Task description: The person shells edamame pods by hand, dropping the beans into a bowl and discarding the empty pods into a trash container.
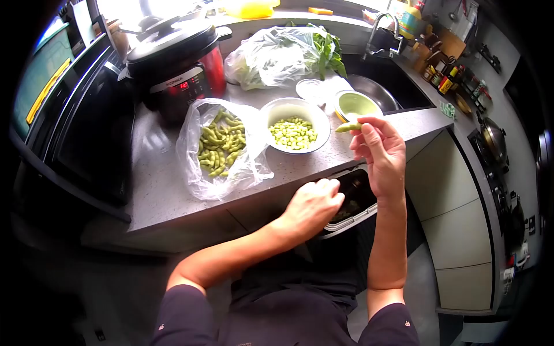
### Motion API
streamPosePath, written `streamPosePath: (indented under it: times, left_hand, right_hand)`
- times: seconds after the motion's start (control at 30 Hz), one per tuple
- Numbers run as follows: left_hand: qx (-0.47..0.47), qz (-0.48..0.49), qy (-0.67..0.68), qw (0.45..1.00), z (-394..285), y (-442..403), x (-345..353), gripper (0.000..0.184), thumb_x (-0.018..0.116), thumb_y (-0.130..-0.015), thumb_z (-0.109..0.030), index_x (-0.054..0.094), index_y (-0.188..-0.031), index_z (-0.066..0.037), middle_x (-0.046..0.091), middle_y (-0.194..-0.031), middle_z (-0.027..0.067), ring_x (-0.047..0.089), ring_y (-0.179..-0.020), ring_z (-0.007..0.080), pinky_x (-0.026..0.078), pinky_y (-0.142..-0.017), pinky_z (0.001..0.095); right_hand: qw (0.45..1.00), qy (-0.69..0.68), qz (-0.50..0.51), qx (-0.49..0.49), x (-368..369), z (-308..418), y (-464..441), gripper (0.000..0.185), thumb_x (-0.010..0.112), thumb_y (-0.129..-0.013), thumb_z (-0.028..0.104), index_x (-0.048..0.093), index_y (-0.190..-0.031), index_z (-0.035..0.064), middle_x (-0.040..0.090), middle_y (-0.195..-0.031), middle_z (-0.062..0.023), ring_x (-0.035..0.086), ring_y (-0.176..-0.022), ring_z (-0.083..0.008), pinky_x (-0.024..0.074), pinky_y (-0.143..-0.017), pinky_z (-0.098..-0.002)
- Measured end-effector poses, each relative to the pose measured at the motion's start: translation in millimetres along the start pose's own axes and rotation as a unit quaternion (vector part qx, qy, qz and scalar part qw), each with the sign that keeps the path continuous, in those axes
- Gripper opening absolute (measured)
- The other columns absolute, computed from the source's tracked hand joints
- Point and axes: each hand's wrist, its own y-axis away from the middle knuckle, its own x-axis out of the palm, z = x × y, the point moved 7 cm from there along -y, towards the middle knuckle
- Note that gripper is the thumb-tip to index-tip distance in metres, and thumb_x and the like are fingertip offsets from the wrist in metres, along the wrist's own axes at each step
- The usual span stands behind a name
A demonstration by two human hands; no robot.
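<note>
Between the thumb and fingers of my right hand (381, 153) is a green edamame pod (348, 127), raised in front of a small green-lined bowl (359, 105). My left hand (311, 209) is closed, its fingers curled down over the edge of an open bin (359, 219) below the counter; whatever it may hold is hidden. On the counter, a white bowl (266, 124) contains shelled green beans (293, 134). To its left lies an open clear plastic bag (193, 155) with many unshelled pods (219, 144).
A black and red electric cooker (184, 81) stands behind the bag. Leafy greens in plastic (271, 57) lie at the back, beside a small white dish (310, 89). A dark sink (412, 92) with a tap (384, 34) is at the right, with several bottles (447, 79) beyond.
</note>
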Motion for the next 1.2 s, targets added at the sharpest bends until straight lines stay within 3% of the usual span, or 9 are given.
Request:
streamPosePath:
  times: [0.07, 0.2, 0.33, 0.4, 0.47, 0.57, 0.8, 0.9, 1.2]
  left_hand:
    - [-0.009, 0.083, -0.058, 0.995, -6, -18, 40, 0.019, 0.060, -0.086, -0.014, 0.065, -0.103, -0.008, 0.060, -0.101, 0.0090, 0.061, -0.098, 0.0236, 0.049, -0.084, 0.0351]
    - [0.029, -0.093, -0.063, 0.993, -5, -28, 46, 0.034, 0.062, -0.087, -0.016, 0.066, -0.121, -0.011, 0.064, -0.112, 0.0129, 0.064, -0.104, 0.0271, 0.052, -0.088, 0.0374]
    - [-0.059, 0.006, 0.154, 0.986, 33, -21, 24, 0.031, 0.064, -0.088, -0.017, 0.066, -0.119, -0.012, 0.066, -0.114, 0.0128, 0.069, -0.095, 0.0313, 0.057, -0.083, 0.0443]
    - [-0.088, -0.037, 0.194, 0.976, 65, -16, -15, 0.029, 0.065, -0.093, -0.015, 0.068, -0.122, -0.010, 0.070, -0.102, 0.0162, 0.070, -0.089, 0.0288, 0.058, -0.079, 0.0394]
    - [-0.192, 0.017, 0.366, 0.910, 101, -15, -35, 0.033, 0.061, -0.099, -0.014, 0.064, -0.131, -0.006, 0.072, -0.105, 0.0096, 0.068, -0.090, 0.0146, 0.057, -0.077, 0.0309]
    - [-0.140, 0.036, 0.470, 0.871, 118, -30, -67, 0.037, 0.065, -0.099, -0.014, 0.060, -0.134, -0.006, 0.069, -0.110, 0.0046, 0.066, -0.093, 0.0103, 0.057, -0.078, 0.0266]
    - [-0.124, -0.087, 0.410, 0.900, 162, -61, -77, 0.023, 0.072, -0.096, -0.014, 0.071, -0.113, 0.001, 0.073, -0.101, 0.0060, 0.068, -0.085, 0.0071, 0.058, -0.070, 0.0228]
    - [-0.111, -0.101, 0.528, 0.836, 173, -71, -70, 0.023, 0.073, -0.095, -0.015, 0.070, -0.112, 0.001, 0.074, -0.100, 0.0066, 0.068, -0.084, 0.0081, 0.057, -0.072, 0.0231]
    - [-0.144, -0.175, 0.570, 0.790, 208, -60, -44, 0.022, 0.072, -0.096, -0.015, 0.067, -0.106, 0.003, 0.072, -0.093, 0.0068, 0.065, -0.082, 0.0084, 0.054, -0.073, 0.0237]
  right_hand:
    - [1.000, 0.014, 0.003, 0.007, -2, -1, 3, 0.019, 0.064, -0.099, 0.009, 0.067, -0.114, -0.0027, 0.072, -0.091, -0.0112, 0.065, -0.074, -0.0104, 0.0526, -0.062, -0.0220]
    - [0.999, 0.036, 0.007, 0.023, -7, -8, 8, 0.018, 0.067, -0.097, 0.006, 0.068, -0.114, -0.0016, 0.072, -0.091, -0.0098, 0.065, -0.075, -0.0090, 0.0524, -0.062, -0.0212]
    - [0.998, 0.054, 0.017, 0.039, -9, -11, 7, 0.018, 0.068, -0.096, 0.004, 0.068, -0.113, -0.0010, 0.071, -0.091, -0.0074, 0.064, -0.075, -0.0076, 0.0519, -0.063, -0.0202]
    - [0.997, 0.070, 0.024, 0.036, -8, -11, 5, 0.019, 0.067, -0.097, 0.007, 0.067, -0.113, -0.0024, 0.070, -0.091, -0.0084, 0.063, -0.075, -0.0082, 0.0514, -0.063, -0.0203]
    - [0.997, 0.073, 0.026, 0.023, -2, -13, 1, 0.018, 0.067, -0.097, 0.006, 0.068, -0.112, -0.0027, 0.070, -0.089, -0.0073, 0.063, -0.074, -0.0082, 0.0512, -0.063, -0.0201]
    - [0.993, 0.116, 0.023, 0.006, 7, -23, -6, 0.017, 0.067, -0.096, 0.005, 0.069, -0.111, -0.0015, 0.071, -0.091, -0.0053, 0.065, -0.076, -0.0065, 0.0523, -0.061, -0.0204]
    - [0.990, 0.133, 0.017, 0.038, 25, -56, -37, 0.019, 0.067, -0.097, 0.007, 0.068, -0.112, -0.0028, 0.073, -0.092, -0.0082, 0.066, -0.072, -0.0086, 0.0528, -0.061, -0.0209]
    - [0.993, 0.067, 0.025, 0.093, 27, -77, -50, 0.022, 0.064, -0.099, 0.009, 0.066, -0.116, -0.0038, 0.073, -0.093, -0.0100, 0.067, -0.073, -0.0103, 0.0538, -0.066, -0.0218]
    - [0.990, 0.032, 0.054, 0.126, 49, -108, -66, 0.022, 0.066, -0.099, 0.013, 0.066, -0.115, -0.0036, 0.073, -0.095, -0.0104, 0.068, -0.075, -0.0120, 0.0544, -0.069, -0.0233]
